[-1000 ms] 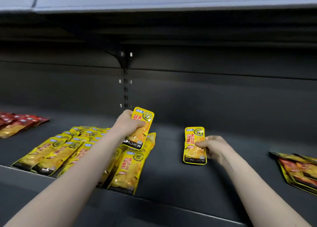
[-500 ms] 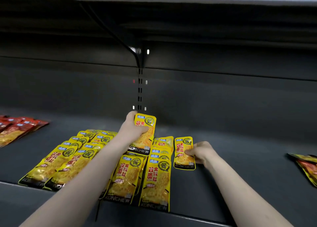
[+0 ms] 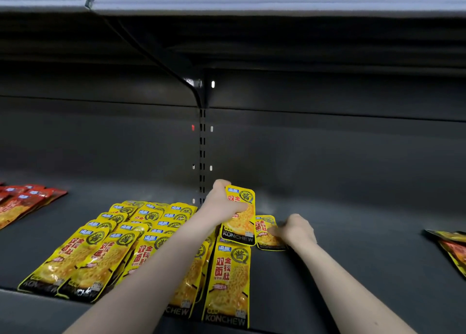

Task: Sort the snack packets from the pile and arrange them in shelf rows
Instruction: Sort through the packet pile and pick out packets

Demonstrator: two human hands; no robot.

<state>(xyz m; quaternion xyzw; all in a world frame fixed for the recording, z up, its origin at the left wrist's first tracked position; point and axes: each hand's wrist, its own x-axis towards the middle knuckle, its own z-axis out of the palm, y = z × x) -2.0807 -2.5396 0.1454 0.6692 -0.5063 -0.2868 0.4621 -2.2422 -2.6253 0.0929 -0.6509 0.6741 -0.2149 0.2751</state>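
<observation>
Head view: glossy yellow snack packets (image 3: 228, 280)

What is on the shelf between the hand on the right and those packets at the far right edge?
Nothing: in the head view the dark shelf is bare from the right hand to the far-right packets.

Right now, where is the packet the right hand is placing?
Head view, centre-right: the yellow packet lies flat on the shelf under the right hand, just right of the packet held up by the left hand.
</observation>
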